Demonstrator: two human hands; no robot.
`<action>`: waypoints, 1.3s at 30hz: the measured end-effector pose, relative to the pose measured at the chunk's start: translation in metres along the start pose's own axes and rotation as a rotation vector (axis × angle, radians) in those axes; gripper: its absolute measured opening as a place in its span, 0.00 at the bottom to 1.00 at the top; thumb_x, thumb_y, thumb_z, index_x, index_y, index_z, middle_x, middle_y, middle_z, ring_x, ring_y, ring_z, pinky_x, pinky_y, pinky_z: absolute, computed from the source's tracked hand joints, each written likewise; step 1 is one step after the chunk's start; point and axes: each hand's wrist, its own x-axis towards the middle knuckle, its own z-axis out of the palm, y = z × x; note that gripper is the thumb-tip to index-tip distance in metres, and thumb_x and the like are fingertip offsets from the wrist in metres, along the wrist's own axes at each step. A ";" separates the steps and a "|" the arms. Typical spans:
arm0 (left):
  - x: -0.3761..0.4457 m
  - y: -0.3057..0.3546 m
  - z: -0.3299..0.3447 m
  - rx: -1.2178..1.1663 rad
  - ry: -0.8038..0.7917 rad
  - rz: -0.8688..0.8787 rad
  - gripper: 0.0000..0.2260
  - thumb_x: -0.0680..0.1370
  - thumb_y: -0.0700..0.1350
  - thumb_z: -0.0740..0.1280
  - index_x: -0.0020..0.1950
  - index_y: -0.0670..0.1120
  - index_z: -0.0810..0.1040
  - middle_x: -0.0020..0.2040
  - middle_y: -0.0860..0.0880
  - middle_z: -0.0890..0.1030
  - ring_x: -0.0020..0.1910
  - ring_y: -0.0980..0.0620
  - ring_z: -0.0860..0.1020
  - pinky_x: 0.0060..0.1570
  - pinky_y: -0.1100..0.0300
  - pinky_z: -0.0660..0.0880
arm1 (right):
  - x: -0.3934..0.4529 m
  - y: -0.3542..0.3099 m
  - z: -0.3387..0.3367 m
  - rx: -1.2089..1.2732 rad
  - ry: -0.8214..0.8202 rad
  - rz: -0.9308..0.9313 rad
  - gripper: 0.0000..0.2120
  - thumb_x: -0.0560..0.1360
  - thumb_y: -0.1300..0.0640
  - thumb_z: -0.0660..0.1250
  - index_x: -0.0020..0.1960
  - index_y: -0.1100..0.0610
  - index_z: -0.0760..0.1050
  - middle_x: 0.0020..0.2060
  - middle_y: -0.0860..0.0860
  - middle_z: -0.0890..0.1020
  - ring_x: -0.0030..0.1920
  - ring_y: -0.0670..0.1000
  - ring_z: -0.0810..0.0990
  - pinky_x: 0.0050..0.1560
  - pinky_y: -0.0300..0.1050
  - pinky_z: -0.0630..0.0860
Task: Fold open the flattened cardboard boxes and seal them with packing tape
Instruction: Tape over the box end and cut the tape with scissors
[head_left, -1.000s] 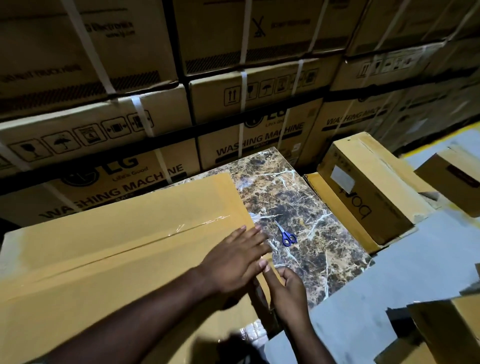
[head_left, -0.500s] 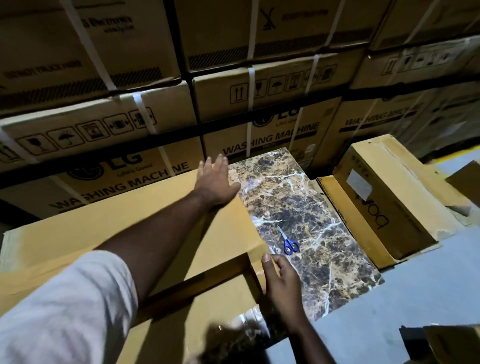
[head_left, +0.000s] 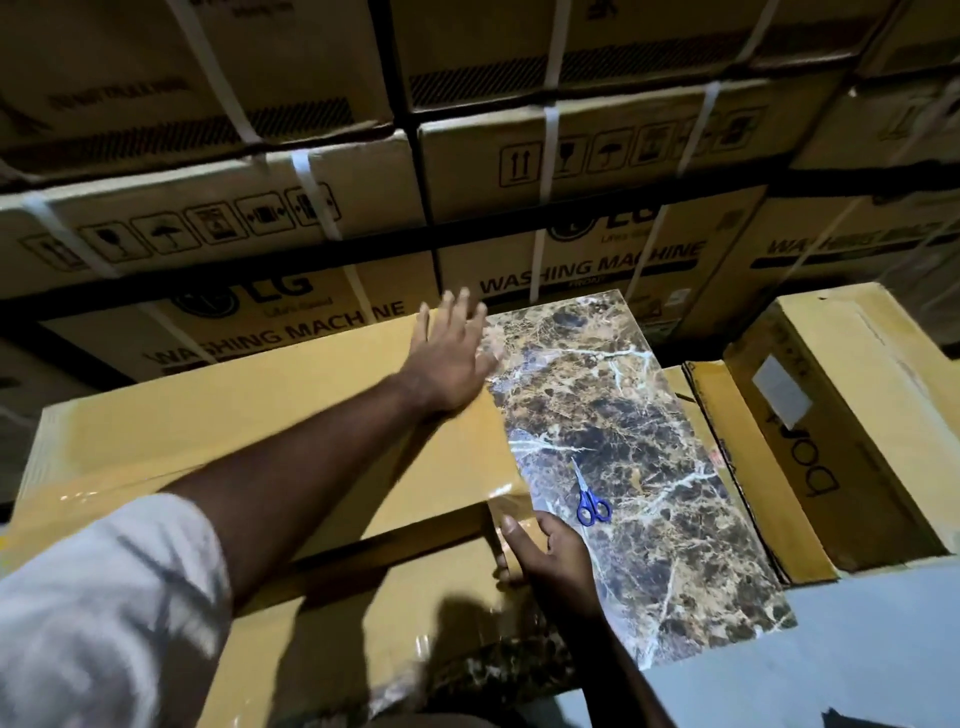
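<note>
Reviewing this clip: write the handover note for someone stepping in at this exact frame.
Left hand: open, flat on the far right corner of the box.
Right hand: fingers on the box's near right end, where the tape folds over the edge.
Box lies on the marble table; scissors lie on the table beside the right hand.
Done: box is folded up, top seam taped.
Left: press the tape end flat; whether other seams are sealed cannot be seen. No tape roll in view.
</note>
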 end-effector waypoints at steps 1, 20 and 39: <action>-0.023 0.013 0.004 -0.024 -0.010 0.038 0.38 0.82 0.71 0.42 0.84 0.50 0.37 0.82 0.44 0.32 0.82 0.44 0.33 0.78 0.41 0.33 | 0.004 0.003 -0.001 0.003 -0.002 0.007 0.10 0.78 0.50 0.76 0.48 0.56 0.81 0.33 0.56 0.82 0.35 0.57 0.79 0.43 0.58 0.77; -0.121 0.083 0.038 -0.151 0.128 -0.014 0.27 0.87 0.56 0.46 0.82 0.44 0.60 0.84 0.38 0.47 0.84 0.39 0.45 0.82 0.47 0.41 | -0.003 0.019 -0.006 -0.400 0.098 -0.179 0.11 0.83 0.42 0.62 0.53 0.45 0.81 0.42 0.45 0.86 0.44 0.48 0.84 0.52 0.55 0.80; -0.139 0.046 0.028 -0.048 -0.044 0.228 0.42 0.83 0.60 0.63 0.84 0.44 0.41 0.83 0.38 0.36 0.83 0.40 0.37 0.80 0.48 0.37 | -0.009 0.006 0.000 -0.469 0.322 -0.169 0.20 0.85 0.40 0.61 0.45 0.54 0.79 0.37 0.51 0.83 0.40 0.53 0.81 0.42 0.48 0.74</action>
